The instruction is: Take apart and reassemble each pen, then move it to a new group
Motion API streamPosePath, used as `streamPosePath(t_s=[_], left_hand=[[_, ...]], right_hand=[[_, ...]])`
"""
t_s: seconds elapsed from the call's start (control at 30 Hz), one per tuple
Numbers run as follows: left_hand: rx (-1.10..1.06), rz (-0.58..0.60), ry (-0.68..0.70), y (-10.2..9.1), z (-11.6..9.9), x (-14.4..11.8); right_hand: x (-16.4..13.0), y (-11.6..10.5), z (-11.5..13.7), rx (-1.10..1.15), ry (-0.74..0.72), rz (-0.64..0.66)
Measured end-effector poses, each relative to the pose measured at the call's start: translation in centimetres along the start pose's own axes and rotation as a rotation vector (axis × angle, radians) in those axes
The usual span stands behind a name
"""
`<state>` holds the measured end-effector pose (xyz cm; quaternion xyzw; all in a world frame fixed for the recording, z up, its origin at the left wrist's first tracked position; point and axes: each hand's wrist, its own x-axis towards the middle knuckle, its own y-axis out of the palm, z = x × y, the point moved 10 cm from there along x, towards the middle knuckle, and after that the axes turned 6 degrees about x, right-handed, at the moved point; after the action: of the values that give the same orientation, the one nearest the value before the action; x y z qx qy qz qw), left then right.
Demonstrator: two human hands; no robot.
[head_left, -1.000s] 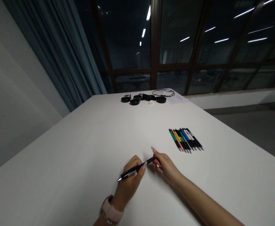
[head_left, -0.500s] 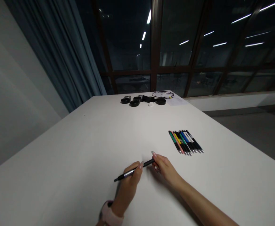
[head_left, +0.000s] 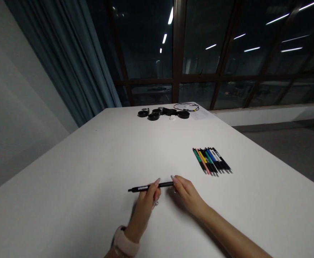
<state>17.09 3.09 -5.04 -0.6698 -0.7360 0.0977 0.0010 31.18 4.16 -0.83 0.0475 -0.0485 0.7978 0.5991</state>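
Note:
A black pen (head_left: 139,189) is held nearly level above the near middle of the white table (head_left: 97,165). My left hand (head_left: 147,200) pinches its barrel around the middle, thumb on top. The pen's button end sticks out to the left. At the other end, my right hand (head_left: 187,193) has thumb and fingers closed on the pen's tip, so the very point is hidden. To the right, several pens (head_left: 212,161) in green, pink, yellow, blue, white and black lie side by side in a slanted row, apart from both hands.
Black round objects (head_left: 153,116) and a small white piece (head_left: 172,117) lie at the table's far end. Near them are a coiled black cable (head_left: 186,106) and a paper sheet (head_left: 202,114). A blue curtain (head_left: 92,64) hangs at the left, beside dark windows.
The pen has turned from a slant to nearly level, its left end rising. My left hand has moved up slightly with it; my right hand keeps hold of the tip end.

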Motion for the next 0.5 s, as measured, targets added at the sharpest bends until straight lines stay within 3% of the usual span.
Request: streamPosePath(t_s=[0.1,0.23,0.4,0.5], left_hand=[[0.035,-0.024,0.040,-0.4,-0.8,-0.1],[0.145,-0.005,0.193,-0.7,-2.9,-0.7],[0.297,0.063,0.415,0.1,-5.3,-1.7],[0.359,0.053,0.438,0.3,-5.5,-1.8]], right_hand=[[0.3,0.6,-1.5,0.197,0.141,-0.005],[0.3,1.6,-3.3,0.446,0.343,0.013],[0.3,1.4,-2.9,0.466,0.349,0.014],[0.3,0.9,-2.9,0.416,0.336,-0.026]])
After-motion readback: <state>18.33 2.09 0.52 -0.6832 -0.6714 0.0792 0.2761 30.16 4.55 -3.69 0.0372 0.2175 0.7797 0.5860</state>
